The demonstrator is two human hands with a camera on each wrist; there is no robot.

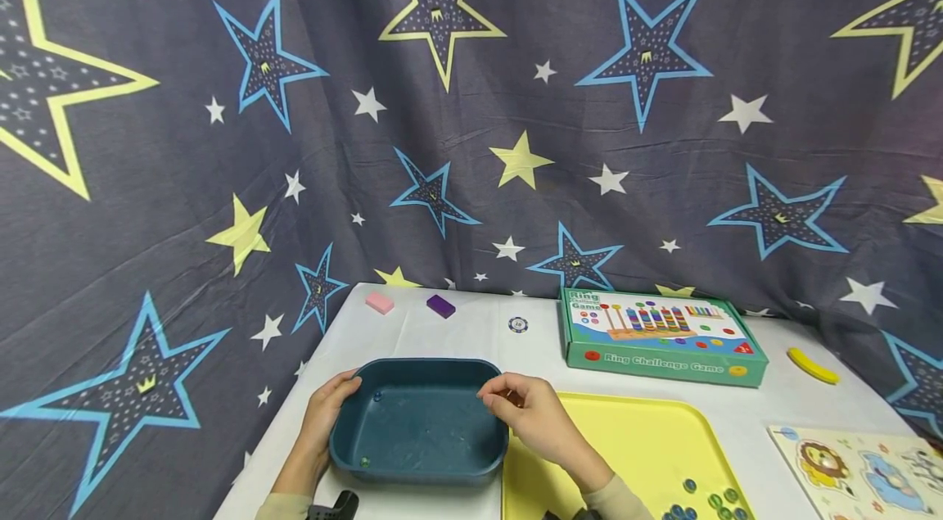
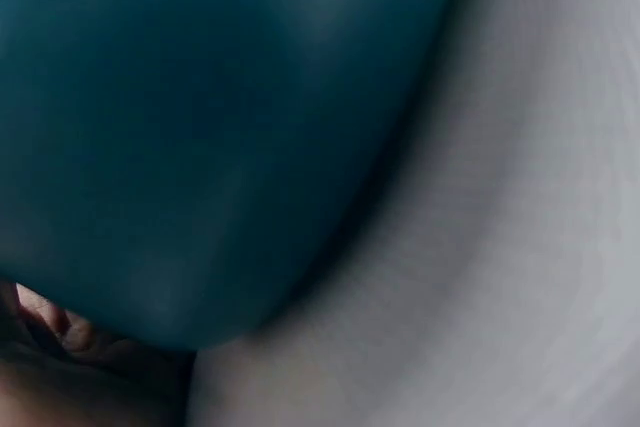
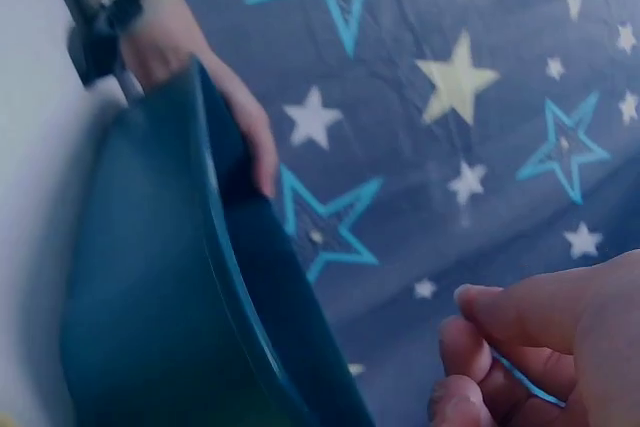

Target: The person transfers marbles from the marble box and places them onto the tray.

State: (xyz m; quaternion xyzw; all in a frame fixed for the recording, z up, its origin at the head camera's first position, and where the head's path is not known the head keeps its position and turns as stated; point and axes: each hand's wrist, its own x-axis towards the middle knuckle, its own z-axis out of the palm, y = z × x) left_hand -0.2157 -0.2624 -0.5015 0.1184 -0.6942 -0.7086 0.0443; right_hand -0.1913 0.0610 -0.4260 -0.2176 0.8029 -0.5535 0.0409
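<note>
A dark teal plastic basin (image 1: 420,475) stands on the white table, with one small marble (image 1: 378,395) near its far left corner and a green marble (image 1: 364,462) near the front left. My left hand (image 1: 324,413) grips the basin's left side, thumb over the rim. In the left wrist view the basin's outer wall (image 2: 200,147) fills much of the picture. Above the right rim hovers my right hand (image 1: 534,418), fingers curled and thumb close to the index fingertip; nothing shows between them. From the right wrist, those curled fingers (image 3: 470,357) appear beside the basin (image 3: 150,267).
A yellow tray (image 1: 626,430) at right carries several blue and green marbles (image 1: 725,499). Behind lie a Ring Challenge Game box (image 1: 663,340), a poker chip (image 1: 518,325), purple (image 1: 440,306) and pink blocks (image 1: 379,303). Farther right are a yellow curved piece (image 1: 813,366) and an animal puzzle (image 1: 862,467).
</note>
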